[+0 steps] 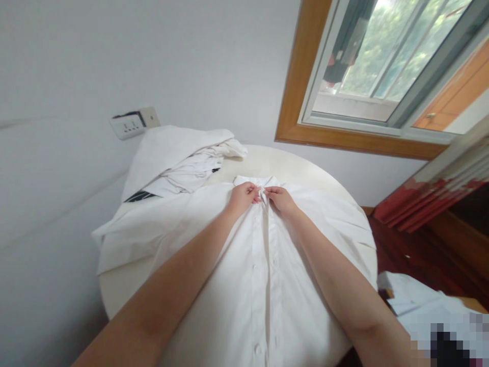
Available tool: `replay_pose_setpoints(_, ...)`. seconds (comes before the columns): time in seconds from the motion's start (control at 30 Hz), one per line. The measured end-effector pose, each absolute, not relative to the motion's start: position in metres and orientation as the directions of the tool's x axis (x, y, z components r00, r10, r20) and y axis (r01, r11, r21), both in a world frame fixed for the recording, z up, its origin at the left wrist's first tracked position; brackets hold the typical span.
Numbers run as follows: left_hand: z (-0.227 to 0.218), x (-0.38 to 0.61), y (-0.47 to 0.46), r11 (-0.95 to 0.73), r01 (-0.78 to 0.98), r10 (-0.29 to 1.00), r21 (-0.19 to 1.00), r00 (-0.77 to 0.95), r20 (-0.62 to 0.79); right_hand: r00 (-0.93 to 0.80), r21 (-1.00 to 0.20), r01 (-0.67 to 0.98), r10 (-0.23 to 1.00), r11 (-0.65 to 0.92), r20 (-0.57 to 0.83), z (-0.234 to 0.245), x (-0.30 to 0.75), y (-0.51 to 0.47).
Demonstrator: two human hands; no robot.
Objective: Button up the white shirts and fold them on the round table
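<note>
At the near edge, a white shirt (225,295) is lying front up over a round table (301,162), its front opening running away from the near side toward the far side, with small pale buttons (257,349) showing along the strip to its left; at the near right, a heap of white cloth (414,295) is resting lower down, beside the table; farther in, both forearms are stretching over the shirt, and the left hand (244,196) and the right hand (281,199) are meeting near the top of the opening, fingers drawn narrow, each pinching the white fabric from its own side; whether a button is sitting between the fingertips is too small to tell; just beyond them the collar (273,180) is lying toward the table's far edge; at the far left of the table, a pile of white garments (179,153) is resting near the wall (214,66), where a socket (130,125) is showing; at the far right, a red and pale curtain (416,199) is hanging above the dark red floor (395,250); farthest off, a wood-framed window (385,120) is showing blurred greenery (408,56) outside.
</note>
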State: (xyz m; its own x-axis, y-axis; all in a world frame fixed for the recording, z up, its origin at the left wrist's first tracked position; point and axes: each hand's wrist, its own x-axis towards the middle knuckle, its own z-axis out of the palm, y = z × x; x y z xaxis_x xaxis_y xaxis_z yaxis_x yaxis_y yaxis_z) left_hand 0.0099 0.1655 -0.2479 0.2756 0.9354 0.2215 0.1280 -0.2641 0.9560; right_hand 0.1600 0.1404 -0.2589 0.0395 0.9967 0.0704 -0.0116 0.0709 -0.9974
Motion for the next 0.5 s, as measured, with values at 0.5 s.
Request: replay_pose_setpoints(0.5,-0.251,0.006,0.167,-0.427,0.137,0.864,0.894,0.353,0.359,-0.112,-0.980,-0.190,0.993,-0.055,-0.034,-0.244,0.166,0.132)
